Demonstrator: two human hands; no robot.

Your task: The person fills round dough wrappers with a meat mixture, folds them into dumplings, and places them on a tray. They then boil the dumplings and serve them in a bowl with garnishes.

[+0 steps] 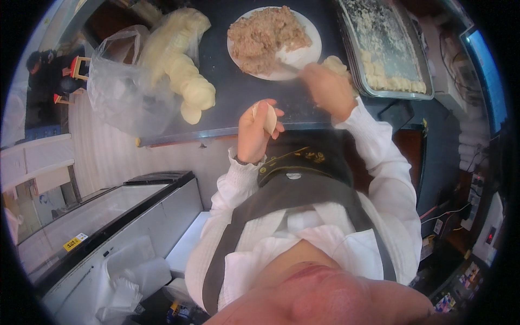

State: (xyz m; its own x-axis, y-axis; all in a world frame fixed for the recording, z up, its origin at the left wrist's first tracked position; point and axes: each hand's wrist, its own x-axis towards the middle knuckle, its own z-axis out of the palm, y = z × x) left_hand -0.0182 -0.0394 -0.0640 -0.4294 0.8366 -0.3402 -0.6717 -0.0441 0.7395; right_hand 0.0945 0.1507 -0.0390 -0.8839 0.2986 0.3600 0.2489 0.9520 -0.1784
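A round dough wrapper [266, 118] rests in my left hand [252, 132], pinched under the thumb just past the table's near edge. My right hand [330, 90] grips a thin spreading tool [287, 67], whose tip reaches into the minced meat filling [266, 38]. The filling is heaped on a white plate [300, 61], with part of the plate bare at its near right. Blur hides the tool's exact shape. Beyond my right hand lie a few pale dough pieces [334, 63], partly covered by the hand. Overlapping dough wrappers [191, 87] form a long row at the left.
Clear plastic bags [122, 85] lie around the wrapper row on the dark table [219, 105]. Stacked metal trays [428, 87] stand at the right, the top one floured and bearing small dumplings [390, 83]. A chest freezer [134, 227] is at lower left. A person [50, 77] sits far left.
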